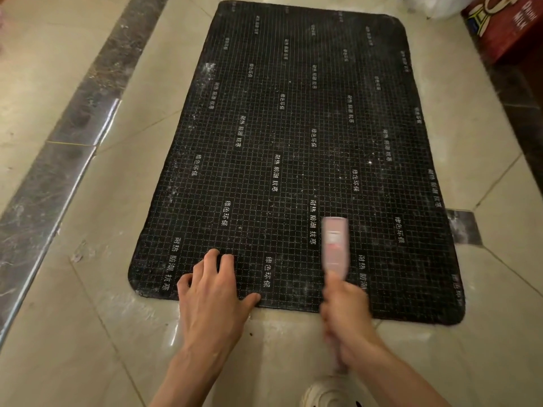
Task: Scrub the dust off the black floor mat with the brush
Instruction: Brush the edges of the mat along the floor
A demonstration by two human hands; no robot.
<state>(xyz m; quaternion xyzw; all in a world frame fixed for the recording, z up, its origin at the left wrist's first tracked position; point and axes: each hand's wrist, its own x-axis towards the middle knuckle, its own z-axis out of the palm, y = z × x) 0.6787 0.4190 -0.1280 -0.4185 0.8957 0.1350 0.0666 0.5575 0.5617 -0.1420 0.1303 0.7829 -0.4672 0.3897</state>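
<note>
Your left hand lies flat on the dusty black mat over beige floor tiles, your right hand gripping the pink brush.

We've got glossy beige floor tiles with a dark marble border strip running diagonally on the left. Top right there's a red printed cardboard box, something white and crinkly beside it, and a cream-coloured shoe at bottom.

mat | white repeats: 耐热 防潮 抗寒 / 绿色环保 | red box: unreadable
</note>
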